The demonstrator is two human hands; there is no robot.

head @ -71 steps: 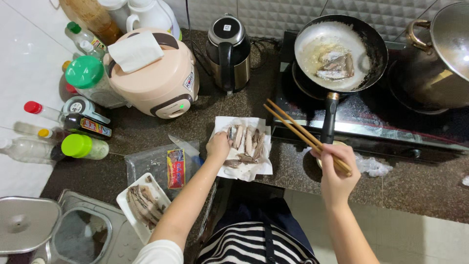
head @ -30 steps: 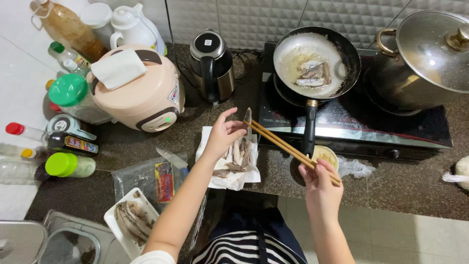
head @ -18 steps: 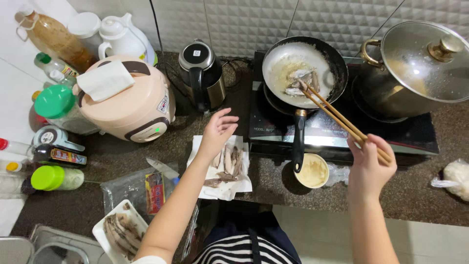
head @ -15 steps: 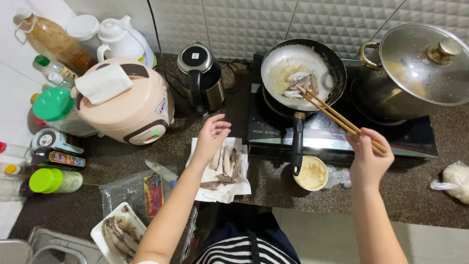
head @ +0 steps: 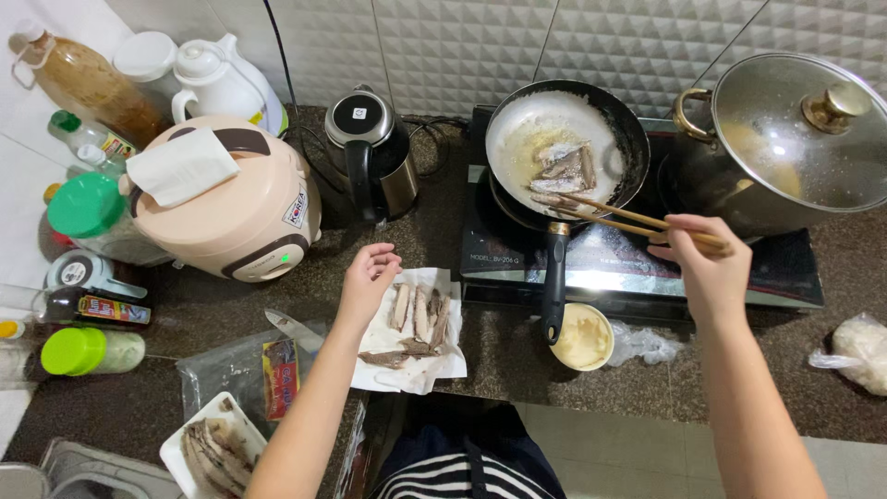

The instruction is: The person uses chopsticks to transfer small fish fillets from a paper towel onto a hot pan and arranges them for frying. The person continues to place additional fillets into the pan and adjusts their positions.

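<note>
Now the right hand point(head: 707, 268) has moved the long wooden chopsticks point(head: 628, 217) lower, so their tips touch the fish pieces point(head: 565, 166) in the round black frying pan point(head: 637, 139). Its fingers pinch the chopsticks tight. Loosely curled and holding nothing, the left hand point(head: 368, 277) hovers by the white paper with raw fish strips point(head: 416, 323).

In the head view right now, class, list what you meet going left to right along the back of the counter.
Pink rice cooker → black and steel electric kettle → black frying pan of fish → steel pot with glass lid.
</note>
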